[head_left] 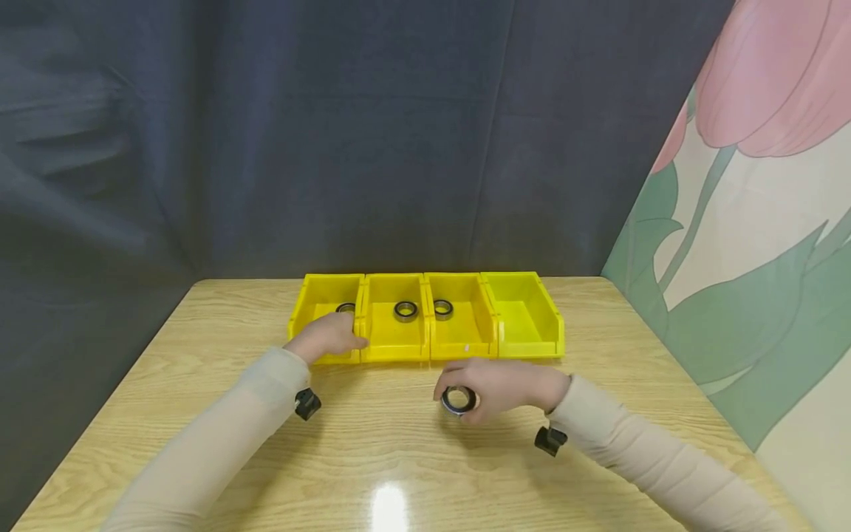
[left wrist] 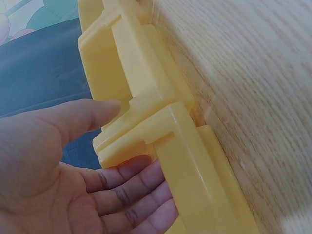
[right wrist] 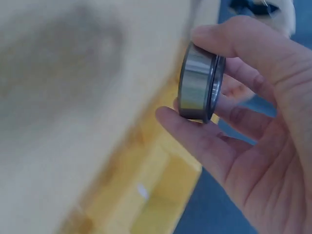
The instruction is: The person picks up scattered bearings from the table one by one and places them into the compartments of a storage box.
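My right hand (head_left: 495, 386) holds a ball bearing (head_left: 459, 400) over the table, in front of the yellow bins. Seen from the right wrist, thumb and fingers pinch the bearing (right wrist: 197, 83) by its outer rim. My left hand (head_left: 330, 334) reaches into the leftmost yellow bin (head_left: 302, 307); another bearing (head_left: 346, 307) shows just beyond it, partly hidden. In the left wrist view the left hand's fingers (left wrist: 129, 195) extend inside that bin with nothing in their grasp, and its thumb (left wrist: 100, 113) is over the neighbouring bin.
Four yellow bins stand side by side. One bearing (head_left: 405, 311) lies in the second bin (head_left: 392, 343) and one bearing (head_left: 442, 309) in the third bin (head_left: 465, 340). The rightmost bin (head_left: 525, 318) shows a bare floor. A dark curtain (head_left: 399, 148) hangs behind the wooden table (head_left: 332, 458).
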The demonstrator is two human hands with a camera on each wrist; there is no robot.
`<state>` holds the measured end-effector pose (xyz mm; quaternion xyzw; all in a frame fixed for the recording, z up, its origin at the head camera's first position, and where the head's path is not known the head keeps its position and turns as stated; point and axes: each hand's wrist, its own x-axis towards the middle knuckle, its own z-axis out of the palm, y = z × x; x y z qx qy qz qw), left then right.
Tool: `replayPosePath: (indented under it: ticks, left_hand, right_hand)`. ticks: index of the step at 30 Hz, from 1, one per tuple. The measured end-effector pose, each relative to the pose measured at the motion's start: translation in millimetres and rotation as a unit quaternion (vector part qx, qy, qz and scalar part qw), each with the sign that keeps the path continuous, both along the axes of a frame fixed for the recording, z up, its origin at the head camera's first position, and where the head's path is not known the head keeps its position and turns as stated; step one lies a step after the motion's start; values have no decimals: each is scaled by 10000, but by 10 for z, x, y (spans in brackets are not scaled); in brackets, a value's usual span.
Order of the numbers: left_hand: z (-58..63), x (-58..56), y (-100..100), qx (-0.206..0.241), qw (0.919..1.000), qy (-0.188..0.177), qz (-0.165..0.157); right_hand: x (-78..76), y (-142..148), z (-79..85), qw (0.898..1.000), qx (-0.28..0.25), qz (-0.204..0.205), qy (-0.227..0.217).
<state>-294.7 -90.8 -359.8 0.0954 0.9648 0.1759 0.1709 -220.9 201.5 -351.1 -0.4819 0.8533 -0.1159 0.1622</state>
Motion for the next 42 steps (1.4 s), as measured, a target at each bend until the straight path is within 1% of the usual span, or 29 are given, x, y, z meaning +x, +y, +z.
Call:
replayPosePath:
  ticks: [2,4,11,16,22,24,26,32,38,42]
  left_hand:
    - [0,-1,0,-11,10000,-4,-17]
    - [0,-1,4,-21,10000,-8,-23]
    - [-2,-3,3,-69,10000,-13,26]
    - [-5,-18,-11,-88,10000,-13,-24]
    - [6,-14,-13,-127,9999,-5,-46]
    - [14,-11,-7,-149,9999,-3,-60]
    - [22,-9,-1,-148,9999,-13,-58]
    - [31,-11,16,-182,9998,-33,-8]
    - [7,-18,16,-184,9998,-83,13]
    - [1,-22,8,-178,9998,-51,-1]
  right_hand:
    - [-55,74,90,9998,-28,-198,27]
    - [-124,161,172,9992,-70,-355,158]
    - [-413,491,431,9947,-464,-712,585]
    - [-655,714,532,9896,-420,-1240,590]
    - [-904,894,630,9793,-309,-1921,548]
    - [-977,933,653,9755,-296,-2136,433]
    - [-1050,969,663,9728,-282,-2264,407]
    - [-1236,1055,659,9682,-353,-2425,508]
    - [-1358,1094,618,9597,-321,-2783,228]
    - [-1432,1117,593,9550,-257,-2946,209]
